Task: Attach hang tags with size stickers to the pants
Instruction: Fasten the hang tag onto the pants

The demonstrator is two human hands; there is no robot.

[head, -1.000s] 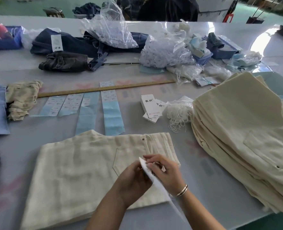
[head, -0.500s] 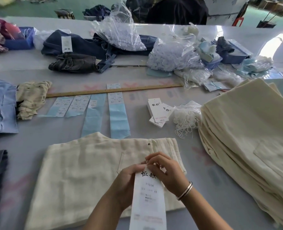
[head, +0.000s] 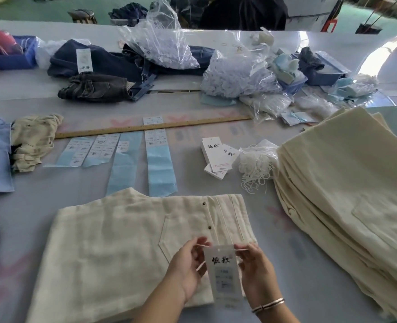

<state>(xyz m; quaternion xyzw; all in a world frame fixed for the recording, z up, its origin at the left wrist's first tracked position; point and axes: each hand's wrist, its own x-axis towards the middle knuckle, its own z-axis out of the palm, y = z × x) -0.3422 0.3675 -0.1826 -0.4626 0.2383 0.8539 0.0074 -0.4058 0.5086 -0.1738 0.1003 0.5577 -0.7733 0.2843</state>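
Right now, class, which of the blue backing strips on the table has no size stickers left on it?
None is fully bare; the third blue strip from the left comes closest, with one sticker at its top.

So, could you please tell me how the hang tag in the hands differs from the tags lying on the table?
The held hang tag has a size sticker and a white string attached; the tag pile lies loose, stickers not visible. Left hand and right hand pinch the held one. All are white, same black lettering.

Grey table [head: 60, 206], cream pants [head: 122, 241], pants stack [head: 346, 183], ruler [head: 146, 129]
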